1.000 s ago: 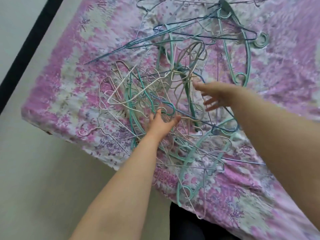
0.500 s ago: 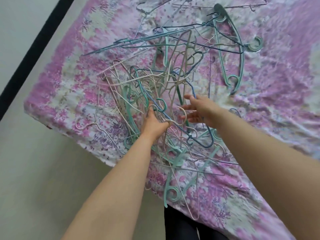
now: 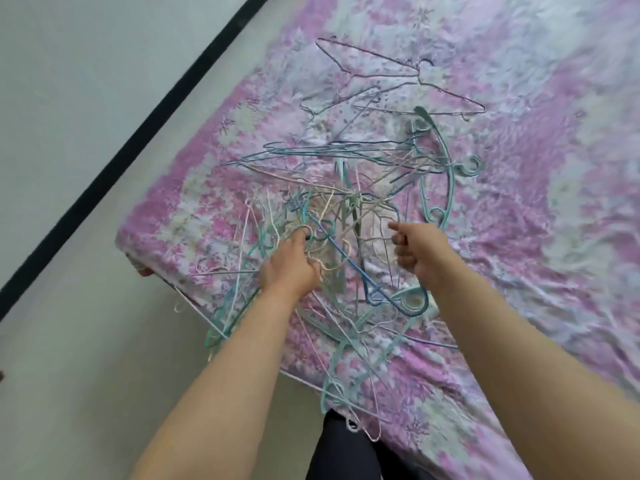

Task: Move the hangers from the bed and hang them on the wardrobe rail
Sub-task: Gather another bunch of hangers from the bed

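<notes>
A tangled bundle of teal, blue and white wire hangers [image 3: 332, 244] lies near the corner of a bed with a pink floral sheet [image 3: 519, 202]. My left hand [image 3: 291, 268] grips the hooks of several hangers in the bundle, and part of the bundle hangs over the bed's edge. My right hand [image 3: 415, 251] has its fingers curled round thin pale hangers on the right side of the bundle. More hangers lie flat farther up the bed: a teal plastic one [image 3: 446, 161] and thin wire ones [image 3: 388, 81]. No wardrobe rail is in view.
The bed's corner [image 3: 128, 244] points toward a pale floor [image 3: 69, 341] on the left. A black strip [image 3: 138, 140] runs diagonally along the base of the wall. A dark trouser leg [image 3: 346, 452] shows at the bottom beside the mattress edge.
My right hand went from spread open above the pile to curled round hangers. The gathered bundle has bunched up and slid toward the bed's edge. The camera has pulled back.
</notes>
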`<state>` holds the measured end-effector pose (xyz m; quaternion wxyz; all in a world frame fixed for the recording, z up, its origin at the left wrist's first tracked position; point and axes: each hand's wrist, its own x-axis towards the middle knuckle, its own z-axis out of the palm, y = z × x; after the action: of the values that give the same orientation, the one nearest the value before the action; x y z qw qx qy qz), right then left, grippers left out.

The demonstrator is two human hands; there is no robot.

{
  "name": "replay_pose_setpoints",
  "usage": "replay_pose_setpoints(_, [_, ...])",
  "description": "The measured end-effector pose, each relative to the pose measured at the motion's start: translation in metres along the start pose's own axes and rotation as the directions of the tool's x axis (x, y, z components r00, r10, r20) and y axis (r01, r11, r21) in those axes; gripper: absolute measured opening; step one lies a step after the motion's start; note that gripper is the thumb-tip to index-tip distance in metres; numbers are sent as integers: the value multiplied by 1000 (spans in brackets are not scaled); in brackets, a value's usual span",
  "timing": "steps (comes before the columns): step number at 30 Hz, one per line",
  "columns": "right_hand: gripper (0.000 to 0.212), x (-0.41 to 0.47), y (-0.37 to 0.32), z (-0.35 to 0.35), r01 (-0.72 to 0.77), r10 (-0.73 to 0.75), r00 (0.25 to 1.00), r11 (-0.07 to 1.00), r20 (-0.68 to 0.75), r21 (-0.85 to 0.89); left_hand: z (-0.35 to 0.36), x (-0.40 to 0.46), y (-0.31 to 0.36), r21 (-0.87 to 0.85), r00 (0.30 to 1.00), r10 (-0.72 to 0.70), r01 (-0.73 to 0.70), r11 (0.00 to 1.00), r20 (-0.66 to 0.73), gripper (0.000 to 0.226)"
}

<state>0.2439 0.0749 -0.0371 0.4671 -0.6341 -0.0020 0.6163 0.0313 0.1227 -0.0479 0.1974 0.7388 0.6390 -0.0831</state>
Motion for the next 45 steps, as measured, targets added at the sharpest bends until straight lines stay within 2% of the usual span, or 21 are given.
replay_pose_setpoints(8, [17, -82, -79, -8, 64, -64, 997, 998, 50, 12, -94, -41, 25, 154, 990, 114, -100, 983, -82, 47])
replay_pose_setpoints(12, [19, -104, -104, -24, 143, -143, 989, 990, 37, 1, -129, -53, 38, 187, 990, 124, -110, 976, -65, 62])
replay_pose_setpoints(14, [15, -110, -102, -33, 153, -159, 984, 986, 85, 69, -143, -59, 45, 208, 989, 132, -116, 971, -62, 64])
replay_pose_setpoints(16, [14, -113, -94, -44, 108, -130, 974, 986, 186, 125, -157, -64, 51, 268, 983, 166, -140, 953, -77, 64])
replay_pose_setpoints(19, [14, -113, -77, -59, 28, -13, 964, 998, 266, -54, -180, -71, 63, 404, 960, 248, -179, 897, -126, 62])
replay_pose_setpoints(21, [10, -108, -67, -64, -14, 48, 959, 992, 278, -122, -191, -75, 71, 481, 929, 334, -222, 848, -160, 58])
replay_pose_setpoints(24, [10, -101, -58, -61, 4, 27, 974, 991, 223, -136, -195, -82, 80, 556, 883, 426, -257, 791, -197, 51])
replay_pose_setpoints(28, [2, -92, -56, -57, 2, 16, 982, 995, 186, -98, -196, -86, 83, 541, 869, 452, -286, 791, -201, 48])
replay_pose_setpoints(32, [21, -98, -68, -47, -73, 128, 961, 972, 244, -222, -210, -91, 84, 534, 834, 494, -309, 787, -246, 44])
replay_pose_setpoints(34, [32, -104, -84, -37, -16, 78, 956, 976, 283, -216, -217, -93, 82, 491, 839, 475, -306, 816, -267, 46])
replay_pose_setpoints(37, [33, -117, -116, -21, 71, -72, 949, 997, 306, 14, -226, -91, 83, 345, 925, 321, -238, 908, -206, 42])
replay_pose_setpoints(39, [30, -126, -139, -17, 65, -142, 936, 969, 321, 238, -227, -86, 80, 80, 969, 231, -224, 971, -86, 27])
replay_pose_setpoints(41, [32, -132, -157, -20, 37, -179, 922, 924, 344, 381, -223, -85, 72, -219, 978, 208, -198, 956, 23, 21])
replay_pose_setpoints(43, [33, -132, -168, -28, 40, -189, 917, 920, 351, 389, -216, -89, 62, -402, 976, 205, -156, 902, 80, 21])
replay_pose_setpoints(45, [33, -128, -167, -36, 33, -174, 899, 943, 403, 332, -212, -91, 57, -410, 969, 221, -158, 898, 110, 20])
